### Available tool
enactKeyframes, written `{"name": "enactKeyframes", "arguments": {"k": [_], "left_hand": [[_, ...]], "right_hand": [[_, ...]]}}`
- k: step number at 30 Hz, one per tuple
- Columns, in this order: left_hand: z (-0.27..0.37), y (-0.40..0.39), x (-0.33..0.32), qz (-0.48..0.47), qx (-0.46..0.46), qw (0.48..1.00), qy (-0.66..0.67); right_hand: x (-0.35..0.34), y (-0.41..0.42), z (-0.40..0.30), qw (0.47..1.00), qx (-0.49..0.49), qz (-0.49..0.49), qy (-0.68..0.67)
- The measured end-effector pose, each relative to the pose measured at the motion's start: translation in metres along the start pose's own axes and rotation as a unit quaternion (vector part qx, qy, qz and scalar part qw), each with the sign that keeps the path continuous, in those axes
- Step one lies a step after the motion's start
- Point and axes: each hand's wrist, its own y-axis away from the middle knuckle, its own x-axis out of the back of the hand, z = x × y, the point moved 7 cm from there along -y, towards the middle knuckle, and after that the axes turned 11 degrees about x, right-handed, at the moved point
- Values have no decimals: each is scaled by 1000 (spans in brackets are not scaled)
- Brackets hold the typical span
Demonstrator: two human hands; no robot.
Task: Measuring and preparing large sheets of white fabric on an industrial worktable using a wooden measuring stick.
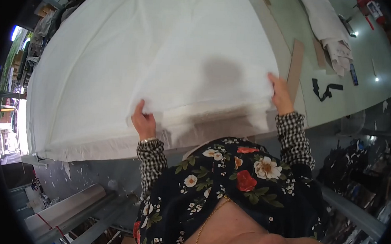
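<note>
A wide sheet of white fabric (172, 63) covers much of the table before me, with long soft folds at its left. My left hand (144, 120) grips the near part of this fabric, its thumb on top. At the right edge of the sheet, my right hand (280, 93) pinches the fabric between thumb and fingers. Between the two hands the near edge is slightly lifted, and layers of pale material (215, 123) show beneath it. What the undersides of my fingers touch is hidden.
Right of the fabric, the pale green tabletop (337, 107) bears a brown cardboard strip (296, 61), a black strap (325, 93), a dark blue marker-like object (354, 74) and bundled pale cloth (337, 50). Below the table at left lies a large roll (73, 205).
</note>
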Motion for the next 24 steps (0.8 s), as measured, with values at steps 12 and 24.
{"name": "enactKeyframes", "arguments": {"k": [12,24], "left_hand": [[-68,-1,13,47,240,901,358],[-66,1,72,200,155,945,205]], "right_hand": [[53,11,49,964,59,9,260],[40,28,11,857,207,18,472]]}}
